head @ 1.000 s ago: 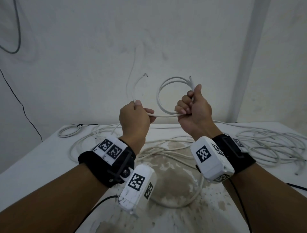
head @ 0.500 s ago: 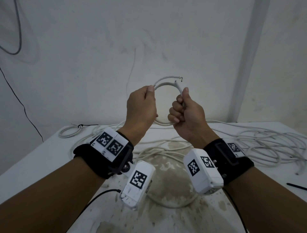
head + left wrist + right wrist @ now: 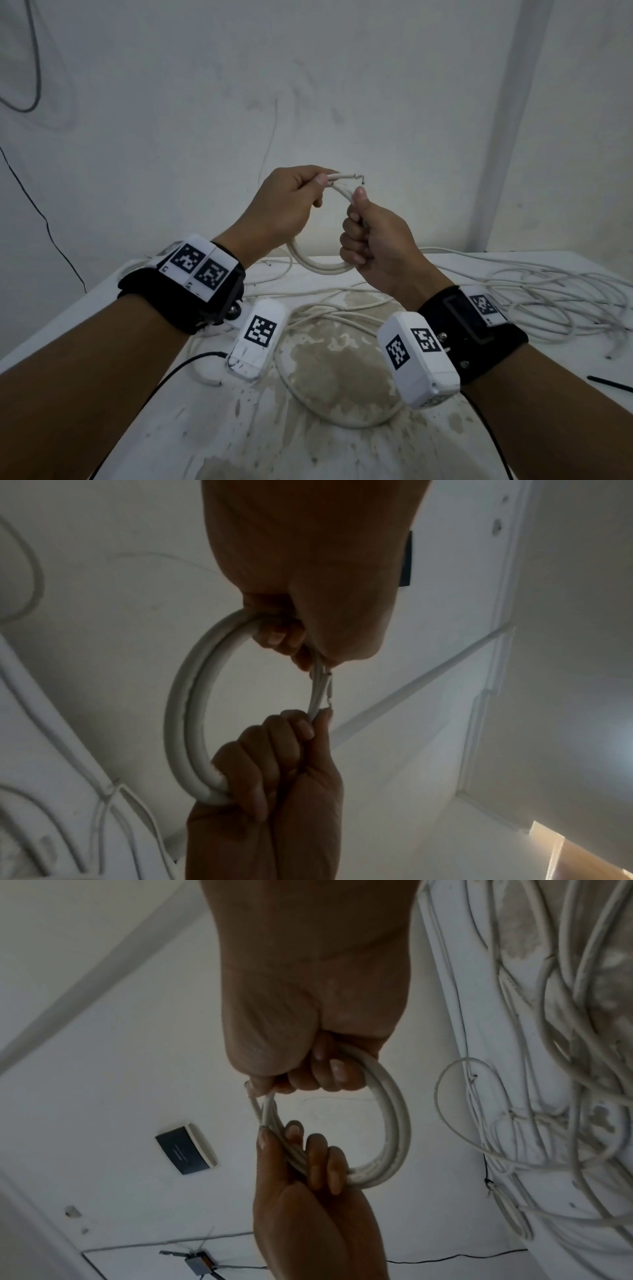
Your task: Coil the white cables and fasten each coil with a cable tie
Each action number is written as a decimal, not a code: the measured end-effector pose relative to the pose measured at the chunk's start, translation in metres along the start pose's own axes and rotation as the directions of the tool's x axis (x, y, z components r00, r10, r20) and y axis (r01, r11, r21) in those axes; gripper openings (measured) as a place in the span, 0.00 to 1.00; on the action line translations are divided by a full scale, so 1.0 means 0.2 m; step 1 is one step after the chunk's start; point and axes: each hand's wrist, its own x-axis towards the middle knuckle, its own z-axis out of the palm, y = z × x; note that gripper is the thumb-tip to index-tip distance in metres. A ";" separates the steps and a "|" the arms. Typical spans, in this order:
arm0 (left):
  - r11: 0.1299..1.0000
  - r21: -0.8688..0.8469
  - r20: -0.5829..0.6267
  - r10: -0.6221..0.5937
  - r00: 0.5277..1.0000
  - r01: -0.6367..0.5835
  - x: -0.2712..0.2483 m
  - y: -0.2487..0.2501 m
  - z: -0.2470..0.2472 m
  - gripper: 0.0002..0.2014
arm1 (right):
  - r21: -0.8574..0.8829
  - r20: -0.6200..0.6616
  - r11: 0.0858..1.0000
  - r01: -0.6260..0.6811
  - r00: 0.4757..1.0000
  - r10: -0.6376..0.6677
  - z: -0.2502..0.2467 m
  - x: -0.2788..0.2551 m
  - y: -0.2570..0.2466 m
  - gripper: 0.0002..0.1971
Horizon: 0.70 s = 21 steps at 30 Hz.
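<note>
A small coil of white cable [image 3: 318, 269] hangs in the air between both hands, above the table. My left hand [image 3: 320, 185] pinches the coil's top left, where the cable's stripped end [image 3: 346, 176] sticks out to the right. My right hand [image 3: 354, 219] grips the coil's right side in a fist, thumb up. The left wrist view shows the coil [image 3: 178, 710] as a double-strand arc running from my left hand [image 3: 291, 642] down to my right hand [image 3: 274, 750]. In the right wrist view the coil [image 3: 394, 1110] spans my right hand [image 3: 318, 1074] and my left hand [image 3: 308, 1150].
Loose white cables [image 3: 548, 294] sprawl over the right of the stained white table [image 3: 68, 329]. One wide cable loop [image 3: 342, 418] lies under my wrists. A black cable tie [image 3: 609, 383] lies at the right edge. The wall stands close behind.
My left hand has risen and moved right, bringing the loose cable end onto the coil's top. The hands are closer together and the coil is smaller.
</note>
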 end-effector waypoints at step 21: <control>0.979 0.198 -0.090 0.057 0.994 -0.038 0.00 -0.07 0.03 0.20 | -0.111 0.024 0.993 -0.045 0.999 0.048 0.00 0.00 0.02 0.15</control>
